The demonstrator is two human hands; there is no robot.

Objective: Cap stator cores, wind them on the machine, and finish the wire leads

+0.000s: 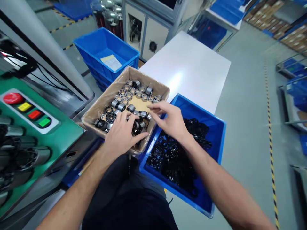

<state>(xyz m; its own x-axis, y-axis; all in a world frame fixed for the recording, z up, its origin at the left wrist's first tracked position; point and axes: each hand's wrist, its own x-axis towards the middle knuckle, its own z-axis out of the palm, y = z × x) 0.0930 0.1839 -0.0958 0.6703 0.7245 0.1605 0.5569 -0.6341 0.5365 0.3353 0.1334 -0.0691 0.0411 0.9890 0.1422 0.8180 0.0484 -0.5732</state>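
A plastic-lined cardboard box (93, 113) holds silver metal rings (138, 94) at its far side and rings fitted with black plastic pieces (130, 108) nearer me. Over the near part of the box, my left hand (121, 132) is open, thumb and fingers spread above black-and-silver pieces; whether its fingertips touch one is hidden. My right hand (170, 121) reaches across the box's right edge with thumb and fingers apart, and I see nothing between them. Below the right forearm lies a heap of black plastic parts (168, 153) inside a blue bin (219, 140).
A white table (199, 60) extends beyond the box. Stacked blue crates (88, 52) stand behind it at left, the top one containing a paper slip (111, 62). At left, a green machine top (59, 134) carries push buttons (35, 113) and several metal cylinders (28, 155).
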